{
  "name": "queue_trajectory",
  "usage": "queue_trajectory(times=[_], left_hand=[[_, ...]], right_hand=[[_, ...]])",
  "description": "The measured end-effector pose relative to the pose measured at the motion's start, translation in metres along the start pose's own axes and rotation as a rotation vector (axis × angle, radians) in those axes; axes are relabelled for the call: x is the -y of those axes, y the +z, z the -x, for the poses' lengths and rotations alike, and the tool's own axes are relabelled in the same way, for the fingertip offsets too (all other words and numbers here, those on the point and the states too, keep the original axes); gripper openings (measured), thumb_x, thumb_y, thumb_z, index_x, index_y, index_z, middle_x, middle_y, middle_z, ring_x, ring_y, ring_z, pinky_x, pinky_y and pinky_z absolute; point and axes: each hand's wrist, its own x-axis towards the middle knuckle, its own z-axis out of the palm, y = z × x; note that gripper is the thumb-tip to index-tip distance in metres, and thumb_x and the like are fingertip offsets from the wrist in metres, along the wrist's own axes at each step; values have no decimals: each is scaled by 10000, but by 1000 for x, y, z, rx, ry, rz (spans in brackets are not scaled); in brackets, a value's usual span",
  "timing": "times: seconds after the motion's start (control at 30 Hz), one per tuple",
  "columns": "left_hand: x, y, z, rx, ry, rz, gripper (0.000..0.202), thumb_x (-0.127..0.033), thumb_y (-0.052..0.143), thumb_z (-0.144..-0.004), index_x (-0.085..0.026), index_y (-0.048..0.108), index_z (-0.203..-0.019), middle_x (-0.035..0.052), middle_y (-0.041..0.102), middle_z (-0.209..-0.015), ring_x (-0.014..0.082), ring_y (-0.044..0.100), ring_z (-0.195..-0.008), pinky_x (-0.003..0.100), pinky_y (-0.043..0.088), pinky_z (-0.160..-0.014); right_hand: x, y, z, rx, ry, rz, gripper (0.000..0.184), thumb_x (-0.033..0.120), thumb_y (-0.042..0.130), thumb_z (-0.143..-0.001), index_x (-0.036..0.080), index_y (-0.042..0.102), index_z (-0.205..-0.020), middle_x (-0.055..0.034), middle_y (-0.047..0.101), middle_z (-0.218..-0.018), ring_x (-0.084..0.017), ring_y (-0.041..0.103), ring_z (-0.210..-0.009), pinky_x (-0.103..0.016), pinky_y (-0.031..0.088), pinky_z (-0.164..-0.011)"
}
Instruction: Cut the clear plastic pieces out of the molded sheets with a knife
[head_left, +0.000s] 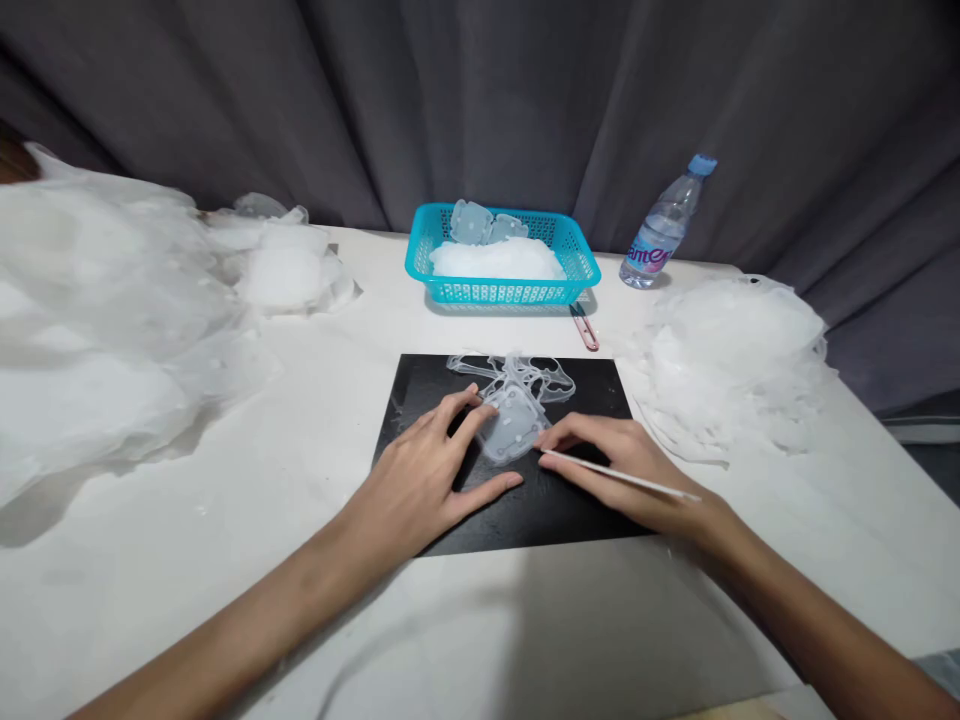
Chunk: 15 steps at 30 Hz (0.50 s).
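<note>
- The left hand [431, 460] is spread, palm down, thumb held apart, with fingertips resting on the left side of a flat, frosted translucent sheet piece with rounded corners [512, 425].
- That piece lies on a black rectangular mat [517, 515], around its middle and slightly toward its far edge.
- The right hand [630, 465] pinches a slim white stick-like tool [622, 474] between thumb and fingers, its tip at the right edge of the piece; whether they touch is too small to tell.
- Thin, clear looping strips [555, 382] lie beyond the piece, at the mat's far edge.
- Near the far edge of the white tabletop [360, 335] sits a turquoise perforated plastic basket [499, 292] holding a white heap [495, 260] and frosted pieces [471, 222].
- Small pink-handled snips [586, 330] lie between basket and mat.
- A clear blue-capped bottle [660, 235] stands near the far edge, right of the basket.
- Whitish filmy piles cover the tabletop's left side [112, 330] and lie toward its right edge [739, 360].
</note>
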Motion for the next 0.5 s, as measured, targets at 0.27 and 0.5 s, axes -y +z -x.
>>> queue_trajectory(times=[0.27,0.5], left_hand=[[36,-23,-20,186,106,214,496,-599,523,-1039,-257,511,-1399,99,434,-1649,300,316,-1591,490,419,-1240],[37,-33,-17,132,216,139,468,-511,556,-1044,-227,537,-1415,125,396,-1674,337,258,-1608,534,383,-1256]], right_hand=[[9,2,2,-110,24,-124,124,346,664,-1006,263,726,-1075,-17,781,-1068,-194,740,-983,-302,562,-914],[0,6,-7,-103,-7,-185,110,338,680,-998,245,725,-1035,-23,768,-1086,-188,730,-1024,-313,555,-954]])
